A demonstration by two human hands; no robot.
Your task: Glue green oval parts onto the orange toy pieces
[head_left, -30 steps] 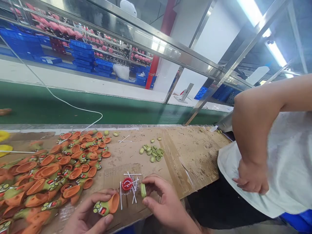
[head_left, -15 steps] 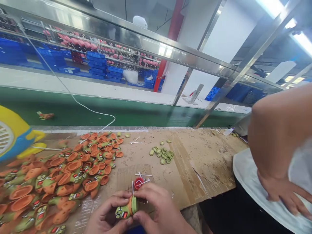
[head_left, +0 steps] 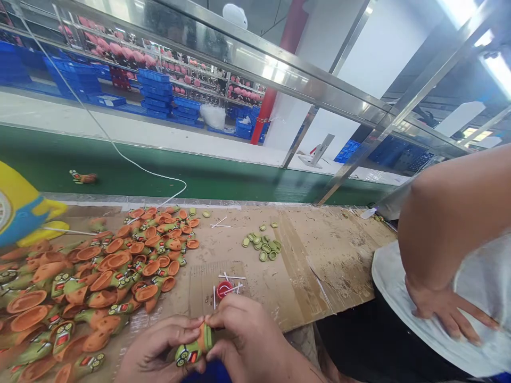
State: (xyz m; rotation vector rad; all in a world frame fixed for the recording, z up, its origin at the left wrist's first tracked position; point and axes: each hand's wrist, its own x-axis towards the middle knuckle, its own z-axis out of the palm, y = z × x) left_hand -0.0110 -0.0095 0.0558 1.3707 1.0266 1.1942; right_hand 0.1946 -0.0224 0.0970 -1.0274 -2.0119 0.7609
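Observation:
A small green and orange toy figure with round eyes and a red mouth lies on its side between my hands. My left hand grips its body from the left. The fingers and thumb of my right hand pinch the green oval base at its right end. Just beyond my right hand, a small red cap sits on the cardboard with white cotton swabs around and across it. Several loose green oval pieces lie farther off. A large heap of orange and green figures spreads out to the left.
Cardboard covers the bench, with a green belt behind it. A yellow and blue fan stands at the left, its white cord crossing the belt. At right is another person's arm, hand on hip. Metal rails run overhead.
My hands have shifted slightly left and down in view with the toy figure still held. The toy on the green belt has moved right. The view has tilted a little.

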